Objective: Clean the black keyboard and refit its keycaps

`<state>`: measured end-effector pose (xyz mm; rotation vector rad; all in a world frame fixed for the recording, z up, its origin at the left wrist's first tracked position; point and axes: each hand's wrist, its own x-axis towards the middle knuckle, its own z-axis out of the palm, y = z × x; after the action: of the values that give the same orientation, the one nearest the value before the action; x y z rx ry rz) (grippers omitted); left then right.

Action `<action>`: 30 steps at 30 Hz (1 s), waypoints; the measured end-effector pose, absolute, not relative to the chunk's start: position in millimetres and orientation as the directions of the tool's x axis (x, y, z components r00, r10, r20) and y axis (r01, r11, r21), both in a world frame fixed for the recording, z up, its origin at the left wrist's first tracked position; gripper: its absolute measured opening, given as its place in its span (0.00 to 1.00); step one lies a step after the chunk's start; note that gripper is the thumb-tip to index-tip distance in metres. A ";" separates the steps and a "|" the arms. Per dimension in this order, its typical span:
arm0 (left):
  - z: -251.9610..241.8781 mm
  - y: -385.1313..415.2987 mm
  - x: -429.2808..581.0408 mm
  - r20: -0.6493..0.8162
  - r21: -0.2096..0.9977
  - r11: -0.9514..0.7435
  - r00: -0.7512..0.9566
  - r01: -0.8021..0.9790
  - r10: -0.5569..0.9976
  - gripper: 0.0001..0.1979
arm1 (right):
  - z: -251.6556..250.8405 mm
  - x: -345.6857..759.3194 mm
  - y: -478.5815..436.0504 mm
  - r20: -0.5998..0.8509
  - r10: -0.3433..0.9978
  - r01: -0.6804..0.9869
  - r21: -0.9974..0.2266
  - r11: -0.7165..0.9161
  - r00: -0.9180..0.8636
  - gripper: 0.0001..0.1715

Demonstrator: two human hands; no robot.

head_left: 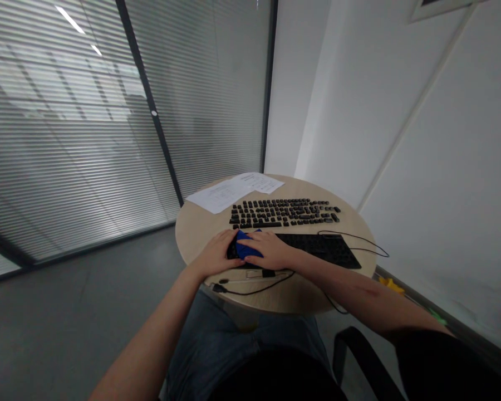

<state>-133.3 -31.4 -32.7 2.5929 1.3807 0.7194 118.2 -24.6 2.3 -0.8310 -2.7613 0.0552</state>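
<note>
A black keyboard base [334, 250] with its keycaps off lies across the near half of the round table. My left hand [217, 257] grips its left end, the thumb along the front edge and the fingers over the far corner. Pressed onto the left part of the base is a blue cloth [247, 246], and my right hand [271, 250] is closed over it with fingers spread across the fabric. Behind the base, loose black keycaps [284, 211] are laid out in rows like a keyboard layout. The base under my hands is hidden.
Printed paper sheets [223, 195] lie at the table's [196, 225] far left. A black cable [373, 245] loops past the right edge; its USB plug [219, 288] rests at the front beside a small tool [254, 274]. A chair armrest [359, 351] stands at right.
</note>
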 end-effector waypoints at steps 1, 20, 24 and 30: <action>-33.2 -31.3 -133.4 0.353 0.318 -0.576 0.470 0.753 0.809 0.49 | 1.0 117.9 -23.8 0.248 0.545 0.536 -0.109 0.837 -0.801 0.34; -31.4 -19.7 -137.9 0.360 0.273 -0.566 0.463 0.778 0.810 0.48 | 6.6 91.1 -17.0 0.331 0.533 0.597 0.130 0.791 -0.779 0.22; -26.7 -22.9 -134.5 0.325 0.273 -0.537 0.448 0.799 0.833 0.50 | 11.7 122.5 -19.0 0.231 0.598 0.640 0.215 0.738 -0.767 0.18; -27.5 -22.0 -133.1 0.345 0.295 -0.537 0.437 0.790 0.831 0.49 | 25.9 199.0 -25.7 0.127 0.733 0.735 0.264 0.625 -0.668 0.20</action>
<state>-133.1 -22.0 -27.5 2.5861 1.4633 0.6994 199.0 -25.7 25.9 -1.2762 -2.8254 -0.4635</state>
